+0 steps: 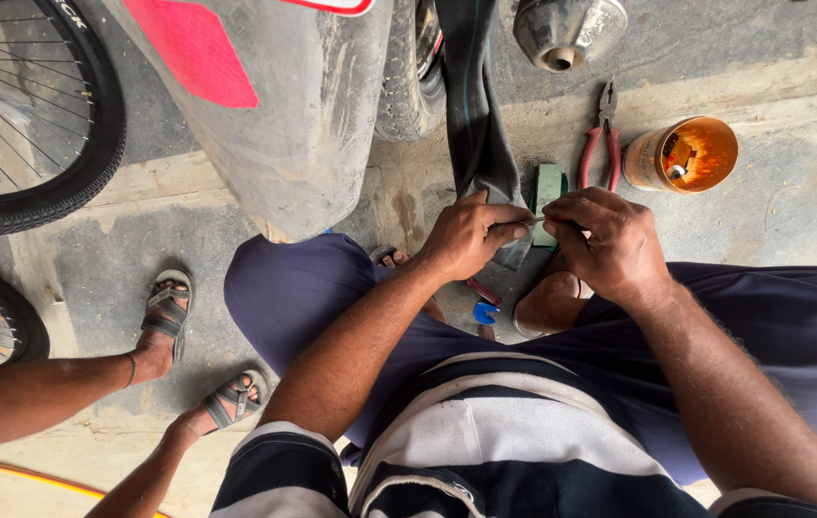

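Head view, looking straight down: left hand point(466, 235) and right hand point(605, 240) meet at frame centre, fingers pinched shut on a thin metal tool point(533, 222) held between them. Just under them lies the black inner tube point(474, 115), running up toward the top. Red-handled pliers point(602, 144) and an orange tin point(685, 153) sit on the floor, upper right.

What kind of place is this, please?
Probably a roadside tyre repair spot: a black inner tube under both hands, red pliers on the concrete ground, and bicycle wheels beside them.
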